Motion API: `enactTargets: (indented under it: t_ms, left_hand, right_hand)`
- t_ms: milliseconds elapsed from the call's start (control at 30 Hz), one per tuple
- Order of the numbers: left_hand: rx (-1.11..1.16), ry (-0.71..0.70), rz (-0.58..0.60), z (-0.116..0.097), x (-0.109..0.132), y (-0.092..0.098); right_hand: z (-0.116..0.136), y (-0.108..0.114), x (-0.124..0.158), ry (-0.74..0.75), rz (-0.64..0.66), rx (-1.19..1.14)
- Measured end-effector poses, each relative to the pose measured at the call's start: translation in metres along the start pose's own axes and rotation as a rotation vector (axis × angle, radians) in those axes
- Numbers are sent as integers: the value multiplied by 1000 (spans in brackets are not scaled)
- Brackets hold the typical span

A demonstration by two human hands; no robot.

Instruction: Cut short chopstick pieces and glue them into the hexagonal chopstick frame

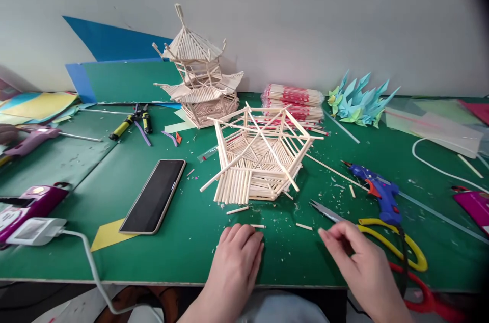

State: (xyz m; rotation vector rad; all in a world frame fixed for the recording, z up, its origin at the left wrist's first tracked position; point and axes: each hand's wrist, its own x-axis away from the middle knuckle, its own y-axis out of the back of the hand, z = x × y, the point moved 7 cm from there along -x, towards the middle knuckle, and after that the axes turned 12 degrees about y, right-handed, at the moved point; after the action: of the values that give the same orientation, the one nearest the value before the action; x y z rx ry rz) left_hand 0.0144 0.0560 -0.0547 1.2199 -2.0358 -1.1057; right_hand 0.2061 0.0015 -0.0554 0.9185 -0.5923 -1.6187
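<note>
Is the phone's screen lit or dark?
Dark: the phone lies face up on the green table, its glass plain black with nothing showing.

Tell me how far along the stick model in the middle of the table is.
Done: the frame has a slatted floor and one near wall of sticks. In hand: nothing; left hand flat by a cut stick, right hand beside the cutters. Left: its other sides are open, no roof.

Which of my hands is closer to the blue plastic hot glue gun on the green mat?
Right. Your right hand lies close on the near side of the blue plastic hot glue gun, by the yellow-handled snips. Your left hand rests flat, farther to its left.
</note>
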Motion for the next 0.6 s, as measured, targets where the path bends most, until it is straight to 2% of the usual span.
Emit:
enactTargets:
  t_ms: [133, 367, 600]
  left_hand:
    - [-111, -69, -6, -8, 0, -4]
    - [-10, -213, -121, -21, 13, -6]
    - [87, -283, -54, -31, 19, -16]
  right_hand:
    - [3, -16, -8, 140, 74, 108]
    - [9, -37, -23, 307, 200, 232]
    - [0, -46, -14, 366, 267, 357]
